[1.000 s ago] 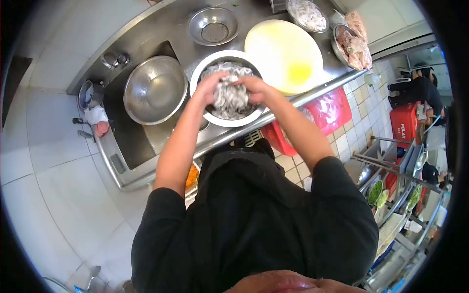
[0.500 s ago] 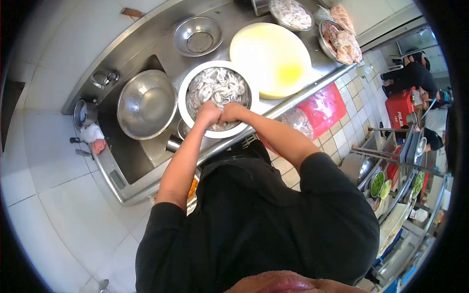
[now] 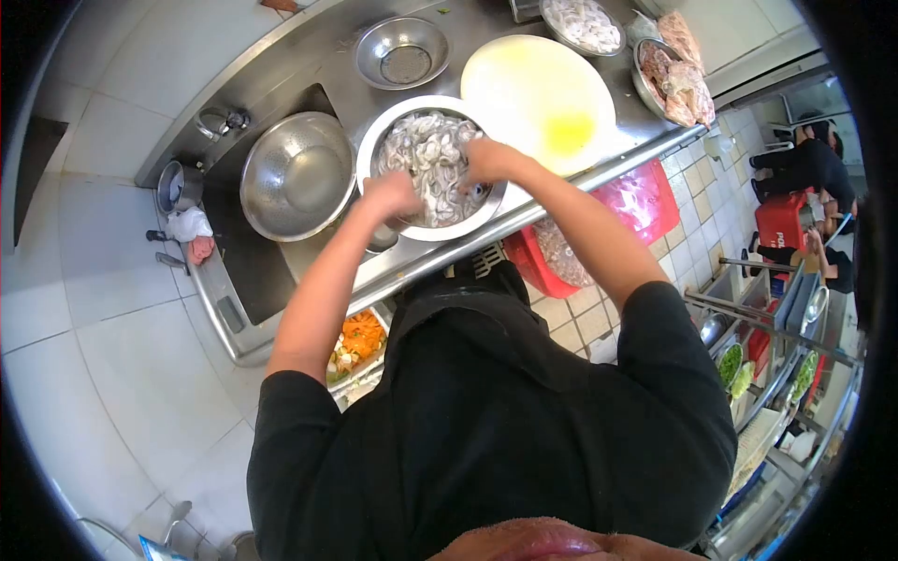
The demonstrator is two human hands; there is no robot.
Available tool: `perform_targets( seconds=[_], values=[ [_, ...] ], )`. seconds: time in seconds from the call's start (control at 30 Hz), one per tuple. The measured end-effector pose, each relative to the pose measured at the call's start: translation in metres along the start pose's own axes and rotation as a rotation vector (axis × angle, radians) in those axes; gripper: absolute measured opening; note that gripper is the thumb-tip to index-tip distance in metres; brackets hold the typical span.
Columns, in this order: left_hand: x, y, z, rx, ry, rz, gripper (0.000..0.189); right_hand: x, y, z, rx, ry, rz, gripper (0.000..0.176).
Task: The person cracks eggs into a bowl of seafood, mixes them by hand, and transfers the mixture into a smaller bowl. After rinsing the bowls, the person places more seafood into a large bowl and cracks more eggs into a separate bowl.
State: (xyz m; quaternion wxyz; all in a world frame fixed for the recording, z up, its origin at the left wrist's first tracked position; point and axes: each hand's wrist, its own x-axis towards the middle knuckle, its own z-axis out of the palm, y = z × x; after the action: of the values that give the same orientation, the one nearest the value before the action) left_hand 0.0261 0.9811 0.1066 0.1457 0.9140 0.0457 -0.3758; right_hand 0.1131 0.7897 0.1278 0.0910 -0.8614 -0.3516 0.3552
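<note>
A white-rimmed bowl holds a heap of grey-white, slippery-looking seafood pieces. My left hand is at the bowl's left side, over the rim and the edge of the heap, its fingers blurred. On the right side of the heap, my right hand reaches in from the rim, fingers bent down among the pieces and partly blurred. A round pale-yellow cutting board lies right beside the bowl. A large steel colander sits in the sink to the left.
Behind the bowl is a small steel strainer. Bowls of white pieces and raw meat stand at the counter's far right. A red crate is below the counter edge. Other people are at the far right.
My hands, together in the middle of the heap before, have moved apart to opposite sides of the bowl. The view has shifted, showing more of the orange food below the counter.
</note>
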Motion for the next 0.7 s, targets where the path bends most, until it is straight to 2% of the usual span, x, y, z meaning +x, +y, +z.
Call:
perform_targets(
  seconds=[0.03, 0.07, 0.13, 0.27, 0.33, 0.37, 0.4, 0.43, 0.47, 0.53, 0.6, 0.63, 0.67, 0.7],
  values=[
    [-0.009, 0.014, 0.012, 0.073, 0.005, 0.021, 0.043, 0.004, -0.002, 0.014, -0.291, -0.099, -0.054, 0.049],
    [-0.014, 0.025, 0.020, 0.147, 0.014, 0.042, 0.038, -0.002, -0.014, 0.027, -0.428, -0.074, -0.123, 0.037],
    [0.019, 0.019, 0.045, -0.042, 0.095, 0.019, 0.036, 0.007, -0.027, 0.049, -0.537, -0.075, -0.022, 0.034],
    [0.093, -0.008, 0.080, -0.395, 0.169, -0.129, 0.034, 0.048, -0.003, 0.081, -0.061, -0.131, 0.107, 0.039],
    [0.074, -0.003, 0.067, -0.913, 0.255, -0.148, 0.035, 0.074, 0.016, 0.101, 0.205, -0.124, 0.191, 0.043],
    [0.052, 0.006, 0.048, -1.140, 0.258, -0.124, 0.036, 0.071, 0.018, 0.105, 0.311, 0.089, 0.104, 0.042],
    [0.041, 0.011, 0.036, -1.372, 0.264, -0.090, 0.036, 0.078, 0.021, 0.113, 0.509, 0.122, 0.160, 0.041],
    [0.047, 0.003, 0.033, -1.363, 0.279, 0.043, 0.039, 0.084, 0.026, 0.123, 0.703, 0.154, 0.217, 0.041],
    [0.057, -0.001, 0.030, -1.200, 0.312, 0.062, 0.041, 0.089, 0.033, 0.133, 0.900, 0.185, 0.277, 0.040],
    [0.034, 0.007, -0.008, -0.874, 0.372, 0.085, 0.045, 0.053, 0.000, 0.072, 0.872, 0.143, 0.348, 0.039],
    [0.050, 0.001, -0.019, -0.980, 0.387, 0.144, 0.049, 0.026, -0.028, 0.018, 0.769, 0.044, 0.403, 0.043],
    [0.051, 0.000, -0.027, -1.031, 0.396, 0.178, 0.052, 0.022, -0.025, 0.014, 1.090, 0.137, 0.151, 0.047],
    [0.048, -0.003, -0.030, -1.025, 0.368, 0.160, 0.052, 0.020, -0.019, 0.003, 0.986, 0.145, 0.236, 0.055],
    [0.034, -0.002, -0.040, -1.022, 0.339, 0.142, 0.053, -0.003, -0.036, -0.029, 0.866, 0.152, 0.191, 0.059]
  ],
)
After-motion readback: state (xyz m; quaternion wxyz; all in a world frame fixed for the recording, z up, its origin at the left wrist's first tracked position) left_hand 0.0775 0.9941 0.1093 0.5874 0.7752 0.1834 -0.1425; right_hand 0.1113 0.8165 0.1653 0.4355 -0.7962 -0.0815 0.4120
